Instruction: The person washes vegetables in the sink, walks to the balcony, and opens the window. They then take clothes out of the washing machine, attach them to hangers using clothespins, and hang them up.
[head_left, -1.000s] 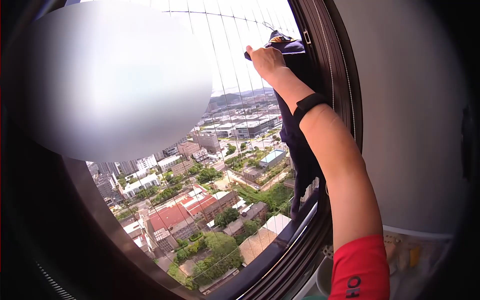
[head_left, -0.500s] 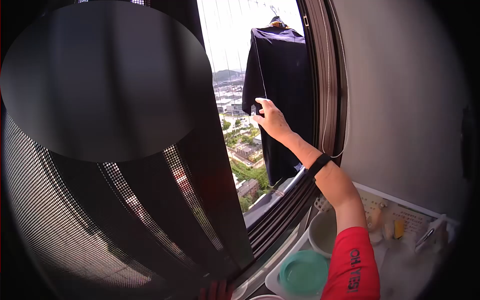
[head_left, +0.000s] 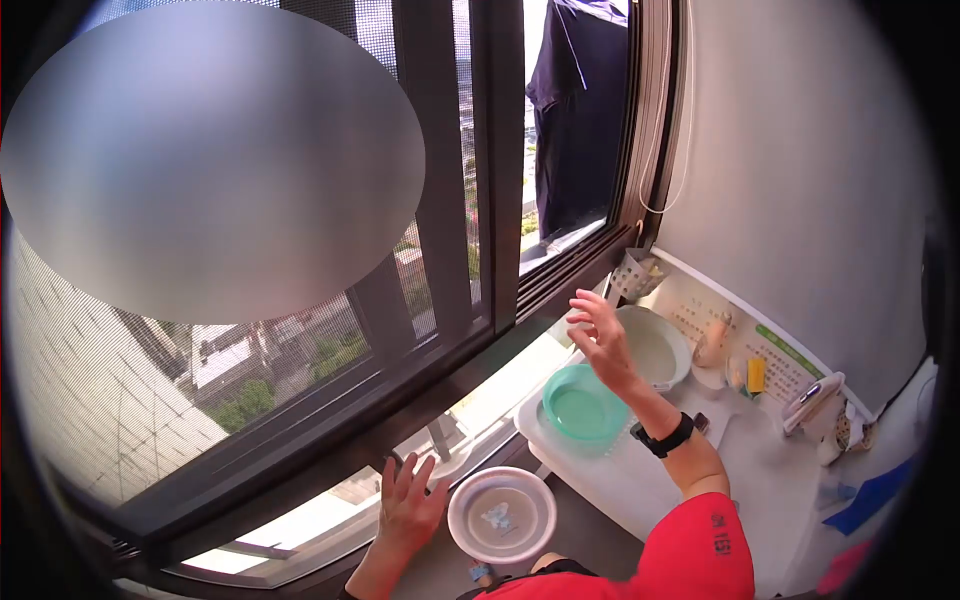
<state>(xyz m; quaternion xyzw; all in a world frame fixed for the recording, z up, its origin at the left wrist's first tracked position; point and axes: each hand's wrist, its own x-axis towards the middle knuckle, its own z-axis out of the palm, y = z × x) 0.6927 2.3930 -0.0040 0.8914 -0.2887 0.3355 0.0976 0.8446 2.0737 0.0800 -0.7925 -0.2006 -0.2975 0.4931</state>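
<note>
My left hand [head_left: 408,505], fingers spread and empty, is left of the white basin [head_left: 458,520]; my right hand [head_left: 605,342], fingers loosely apart, is near the green basin [head_left: 578,408]. Better to move gently, knocking no rim.

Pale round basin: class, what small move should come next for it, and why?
Perhaps bring the left hand to the rim of the pale round basin: that hand looks open, empty and close beside it, while the right hand appears farther off, near the green basin.
</note>
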